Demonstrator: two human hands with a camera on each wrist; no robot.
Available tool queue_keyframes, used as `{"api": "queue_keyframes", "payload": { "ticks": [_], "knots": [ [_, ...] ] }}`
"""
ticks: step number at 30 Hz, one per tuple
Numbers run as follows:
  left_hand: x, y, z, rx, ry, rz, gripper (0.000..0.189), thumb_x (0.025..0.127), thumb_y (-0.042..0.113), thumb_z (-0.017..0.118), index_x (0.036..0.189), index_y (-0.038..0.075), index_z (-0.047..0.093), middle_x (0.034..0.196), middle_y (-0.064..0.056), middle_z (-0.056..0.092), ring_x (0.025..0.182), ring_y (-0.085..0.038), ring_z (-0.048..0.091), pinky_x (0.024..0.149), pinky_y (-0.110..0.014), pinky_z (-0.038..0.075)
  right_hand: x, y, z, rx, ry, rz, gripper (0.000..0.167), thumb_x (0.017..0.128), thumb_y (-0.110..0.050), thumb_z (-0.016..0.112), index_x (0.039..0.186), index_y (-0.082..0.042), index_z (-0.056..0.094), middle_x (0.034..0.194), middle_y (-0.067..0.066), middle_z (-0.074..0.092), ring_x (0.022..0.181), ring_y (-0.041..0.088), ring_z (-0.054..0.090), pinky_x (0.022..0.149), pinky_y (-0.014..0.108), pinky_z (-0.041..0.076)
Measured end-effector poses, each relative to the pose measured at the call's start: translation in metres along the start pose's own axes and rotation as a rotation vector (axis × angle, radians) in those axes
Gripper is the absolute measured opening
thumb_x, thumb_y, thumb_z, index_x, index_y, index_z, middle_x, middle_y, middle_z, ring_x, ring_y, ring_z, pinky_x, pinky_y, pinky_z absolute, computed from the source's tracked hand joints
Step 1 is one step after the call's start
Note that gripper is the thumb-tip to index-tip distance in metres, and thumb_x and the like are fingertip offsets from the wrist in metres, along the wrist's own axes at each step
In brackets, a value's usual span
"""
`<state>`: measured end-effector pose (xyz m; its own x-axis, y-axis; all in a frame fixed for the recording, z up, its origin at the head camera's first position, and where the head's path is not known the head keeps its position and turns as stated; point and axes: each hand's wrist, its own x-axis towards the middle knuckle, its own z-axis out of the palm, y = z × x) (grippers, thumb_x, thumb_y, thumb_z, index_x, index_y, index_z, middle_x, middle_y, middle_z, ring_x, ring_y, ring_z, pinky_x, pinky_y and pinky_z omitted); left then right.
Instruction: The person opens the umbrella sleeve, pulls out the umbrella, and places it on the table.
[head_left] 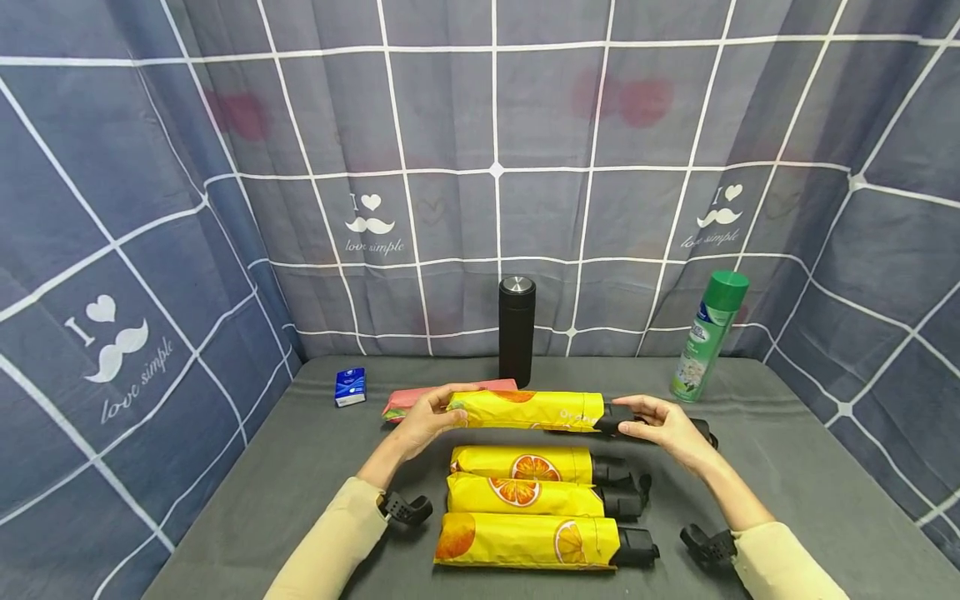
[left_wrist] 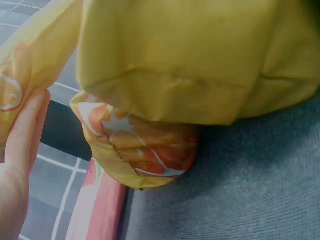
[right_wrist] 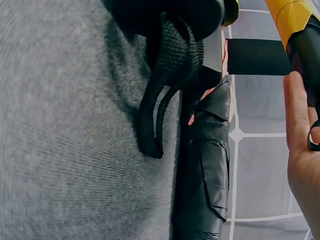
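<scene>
A folded umbrella in a yellow sleeve (head_left: 525, 410) with orange print is held level above the table by both hands. My left hand (head_left: 429, 423) grips its sleeved left end, thumb towards me. At the other end my right hand (head_left: 667, 429) holds the black handle (right_wrist: 306, 60) between thumb and fingers. Nearer to me lie three similar yellow umbrellas side by side: a far one (head_left: 487, 462), a middle one (head_left: 480, 493) and a near one (head_left: 510, 542), handles to the right. Behind the held umbrella, a pink sleeve (head_left: 401, 402) and a black wrapped item (right_wrist: 207, 165) are partly hidden.
A black flask (head_left: 517, 333) stands at the back middle. To its right is a green spray can (head_left: 708, 333). A small blue packet (head_left: 350, 387) lies at the back left. Grid-patterned curtains (head_left: 450, 208) enclose the back and sides of the grey table (head_left: 315, 467).
</scene>
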<state>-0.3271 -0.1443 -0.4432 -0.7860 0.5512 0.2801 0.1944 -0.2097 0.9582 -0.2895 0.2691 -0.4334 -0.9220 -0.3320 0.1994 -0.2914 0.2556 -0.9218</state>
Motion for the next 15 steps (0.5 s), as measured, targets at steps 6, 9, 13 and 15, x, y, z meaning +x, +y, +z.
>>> {"api": "queue_keyframes", "payload": {
  "ticks": [6, 9, 13, 15],
  "knots": [
    [0.0007, 0.0003, -0.0021, 0.002, -0.029, -0.045, 0.051, 0.093, 0.005, 0.059, 0.139, -0.004, 0.040, 0.121, -0.012, 0.055, 0.105, -0.021, 0.056, 0.089, -0.035, 0.047, 0.0000, 0.0044, 0.0023, -0.008, 0.039, 0.014, 0.043, 0.090, -0.016, 0.066, 0.128, 0.000, 0.054, 0.123, 0.023, 0.051, 0.109, 0.019, 0.055, 0.083, 0.026, 0.047],
    [0.0020, 0.0020, -0.0025, -0.016, -0.034, -0.044, 0.050, 0.093, 0.003, 0.058, 0.139, -0.004, 0.040, 0.120, -0.013, 0.054, 0.105, -0.021, 0.056, 0.090, -0.036, 0.047, 0.0007, 0.0062, 0.0038, -0.001, 0.059, 0.019, 0.042, 0.090, -0.016, 0.066, 0.127, -0.001, 0.054, 0.120, 0.017, 0.051, 0.104, 0.012, 0.054, 0.081, 0.027, 0.047],
    [0.0047, 0.0046, -0.0017, -0.026, -0.019, -0.037, 0.049, 0.092, 0.003, 0.060, 0.138, 0.000, 0.045, 0.120, -0.013, 0.054, 0.105, -0.022, 0.056, 0.091, -0.037, 0.046, 0.0028, 0.0079, 0.0051, 0.012, 0.068, 0.019, 0.042, 0.090, -0.016, 0.065, 0.128, 0.000, 0.053, 0.124, 0.018, 0.049, 0.102, 0.010, 0.050, 0.080, 0.027, 0.047],
    [0.0059, 0.0055, -0.0013, -0.024, -0.011, -0.038, 0.049, 0.091, 0.003, 0.061, 0.138, 0.002, 0.046, 0.120, -0.013, 0.054, 0.105, -0.021, 0.056, 0.091, -0.036, 0.046, 0.0042, 0.0086, 0.0059, 0.012, 0.067, 0.022, 0.043, 0.090, -0.017, 0.065, 0.128, -0.001, 0.053, 0.124, 0.020, 0.048, 0.095, 0.011, 0.050, 0.079, 0.029, 0.047]
  ]
}}
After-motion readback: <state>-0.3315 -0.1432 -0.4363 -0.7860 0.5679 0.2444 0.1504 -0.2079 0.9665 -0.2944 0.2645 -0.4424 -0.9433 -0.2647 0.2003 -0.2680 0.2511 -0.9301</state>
